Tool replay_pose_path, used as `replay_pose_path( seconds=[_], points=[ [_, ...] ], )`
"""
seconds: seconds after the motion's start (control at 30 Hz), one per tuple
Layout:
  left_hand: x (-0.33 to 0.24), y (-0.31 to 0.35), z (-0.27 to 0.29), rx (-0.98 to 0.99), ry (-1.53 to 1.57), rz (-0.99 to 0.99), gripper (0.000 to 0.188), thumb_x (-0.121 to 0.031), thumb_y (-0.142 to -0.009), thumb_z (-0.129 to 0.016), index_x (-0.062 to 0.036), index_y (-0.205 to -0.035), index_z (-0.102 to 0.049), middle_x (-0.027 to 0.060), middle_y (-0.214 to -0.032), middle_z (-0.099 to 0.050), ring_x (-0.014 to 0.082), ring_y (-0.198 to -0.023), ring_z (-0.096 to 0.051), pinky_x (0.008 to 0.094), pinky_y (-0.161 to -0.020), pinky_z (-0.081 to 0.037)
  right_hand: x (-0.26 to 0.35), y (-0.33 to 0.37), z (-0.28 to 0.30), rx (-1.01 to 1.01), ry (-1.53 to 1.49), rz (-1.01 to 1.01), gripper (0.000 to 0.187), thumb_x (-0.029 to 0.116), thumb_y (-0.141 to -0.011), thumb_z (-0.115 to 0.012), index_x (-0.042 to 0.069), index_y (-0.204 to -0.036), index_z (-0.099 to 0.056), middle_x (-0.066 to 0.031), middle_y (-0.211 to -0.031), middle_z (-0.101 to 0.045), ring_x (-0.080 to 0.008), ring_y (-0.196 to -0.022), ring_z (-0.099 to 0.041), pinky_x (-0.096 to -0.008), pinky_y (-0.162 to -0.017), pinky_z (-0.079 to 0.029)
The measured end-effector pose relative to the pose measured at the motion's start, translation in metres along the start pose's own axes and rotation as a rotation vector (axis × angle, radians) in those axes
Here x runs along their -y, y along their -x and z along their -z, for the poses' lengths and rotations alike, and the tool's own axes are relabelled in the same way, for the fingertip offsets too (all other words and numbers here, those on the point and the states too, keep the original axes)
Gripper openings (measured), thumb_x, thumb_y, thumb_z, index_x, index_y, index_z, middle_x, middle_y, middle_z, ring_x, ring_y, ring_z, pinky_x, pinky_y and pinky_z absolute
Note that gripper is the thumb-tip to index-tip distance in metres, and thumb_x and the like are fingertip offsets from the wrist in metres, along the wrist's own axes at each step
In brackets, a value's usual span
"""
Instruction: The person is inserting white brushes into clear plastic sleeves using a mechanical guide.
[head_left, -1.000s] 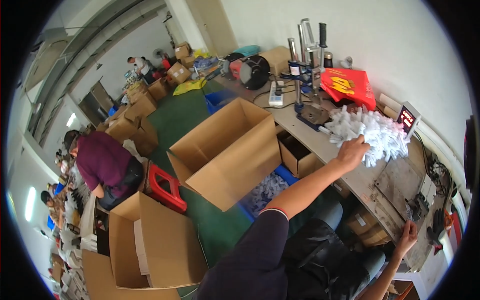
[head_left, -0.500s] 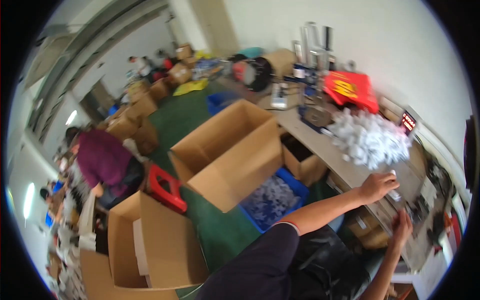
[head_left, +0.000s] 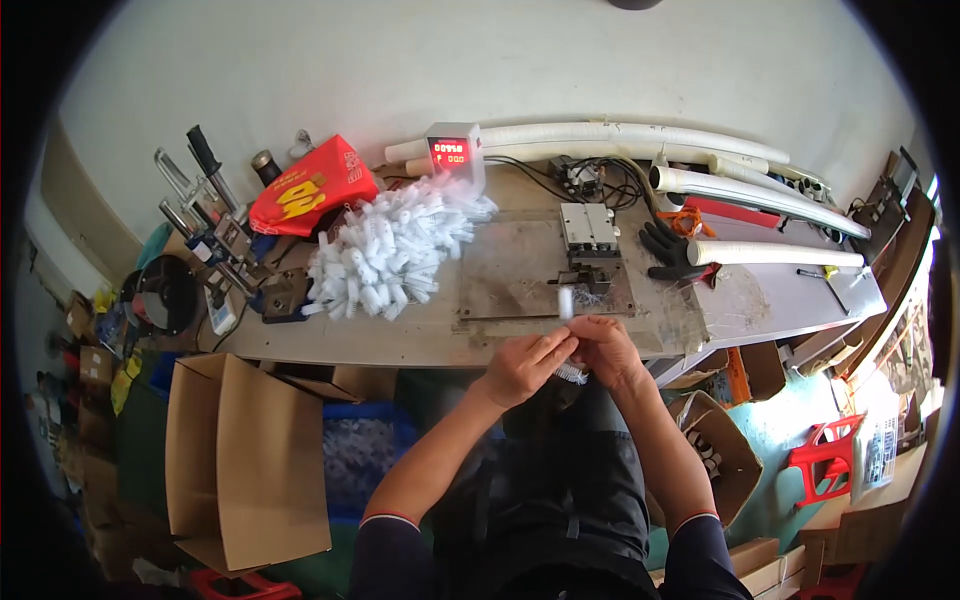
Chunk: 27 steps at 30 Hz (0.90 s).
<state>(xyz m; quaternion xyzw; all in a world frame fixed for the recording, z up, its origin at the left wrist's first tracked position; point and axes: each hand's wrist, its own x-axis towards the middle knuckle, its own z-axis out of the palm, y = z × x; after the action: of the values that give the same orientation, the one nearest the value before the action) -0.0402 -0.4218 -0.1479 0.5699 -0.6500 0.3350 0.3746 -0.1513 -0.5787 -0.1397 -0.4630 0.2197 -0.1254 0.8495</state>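
Note:
My left hand [head_left: 524, 370] and my right hand [head_left: 608, 352] meet at the table's front edge, fingers pinched together. A small whitish plastic piece [head_left: 565, 304] sticks up above the fingertips, blurred. Below the fingers another pale, ribbed plastic piece [head_left: 571, 374] shows between the hands. The fingers hide which hand grips which piece. Just beyond the hands, a small metal fixture [head_left: 590, 268] with a light-coloured block stands on a metal plate [head_left: 505, 278]. To its left lies a large heap of translucent white plastic pieces [head_left: 385, 258].
Behind the heap stand a counter box [head_left: 455, 150] with red digits and a red bag [head_left: 315, 188]. A lever press [head_left: 225, 240] is at left. White pipes [head_left: 760, 195] and dark gloves [head_left: 668, 250] lie right. Below are a cardboard carton [head_left: 265, 470] and a blue bin [head_left: 400, 430].
My view has swung right, from the room and cartons to the table straight ahead. My hands, apart before, are now together at the table's front edge.

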Motion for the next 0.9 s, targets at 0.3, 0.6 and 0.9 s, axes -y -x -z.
replay_pose_path(
  seconds=[0.3, 0.6, 0.9],
  points=[
    [0.038, 0.027, 0.002, -0.044, 0.162, 0.437, 0.044, 0.006, -0.079, -0.063, -0.0081, -0.12, -0.07, 0.0142, -0.11, -0.072, 0.0346, -0.09, -0.072, 0.0408, -0.074, -0.059, 0.022, -0.004, 0.019, -0.243, 0.651, 0.224, 0.015, 0.012, -0.082, -0.066, -0.002, -0.077, -0.07, -0.0059, -0.067, -0.07, -0.0104, -0.058, -0.061, -0.0266, -0.056, -0.047],
    [0.105, 0.001, -0.035, -0.183, 0.154, 0.782, 0.023, 0.003, -0.088, -0.066, -0.0068, -0.108, -0.073, 0.0142, -0.098, -0.073, 0.0328, -0.085, -0.072, 0.0394, -0.075, -0.056, 0.01, -0.042, 0.02, -0.552, 0.988, 0.318, 0.019, 0.018, -0.073, -0.07, 0.0, -0.073, -0.074, -0.0119, -0.062, -0.069, -0.019, -0.058, -0.066, -0.0352, -0.063, -0.053],
    [0.11, 0.013, -0.042, -0.088, 0.199, 0.769, 0.025, 0.002, -0.086, -0.065, -0.0095, -0.108, -0.07, 0.0128, -0.1, -0.072, 0.0369, -0.089, -0.069, 0.0445, -0.074, -0.056, 0.004, -0.055, 0.013, -0.671, 1.056, 0.353, 0.019, 0.019, -0.074, -0.068, 0.001, -0.071, -0.072, -0.0114, -0.061, -0.07, -0.0217, -0.059, -0.068, -0.0355, -0.065, -0.054]
  ],
)
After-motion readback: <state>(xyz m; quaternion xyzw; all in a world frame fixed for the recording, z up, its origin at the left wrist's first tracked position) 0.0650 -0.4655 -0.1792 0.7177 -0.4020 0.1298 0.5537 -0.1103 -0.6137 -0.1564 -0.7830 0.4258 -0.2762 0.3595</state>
